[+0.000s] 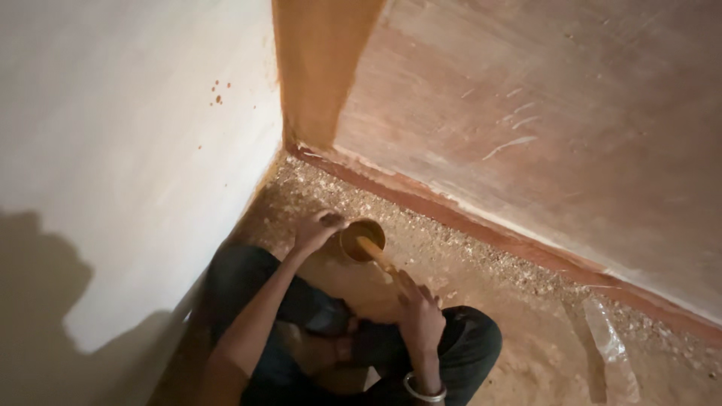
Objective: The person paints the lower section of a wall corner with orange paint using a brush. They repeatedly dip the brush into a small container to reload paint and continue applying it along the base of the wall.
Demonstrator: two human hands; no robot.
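I look down into a room corner. My left hand (316, 228) has its grip curled over the rim of a small round tin of orange-brown paint (362, 240), which sits on the gritty bare floor (481, 301) just right of that grip. My right hand (418, 310), wearing a silver bangle (423, 391), has its grip clenched around a thin paint-coated stick (374, 252) that slants up-left from it into the tin. Left of both stands a white plaster wall (128, 128); beyond the tin, a reddish-brown painted wall (541, 105).

Gritty dirt floor (519, 331); paint tin (362, 239), clear plastic sheet (611, 347) on it.
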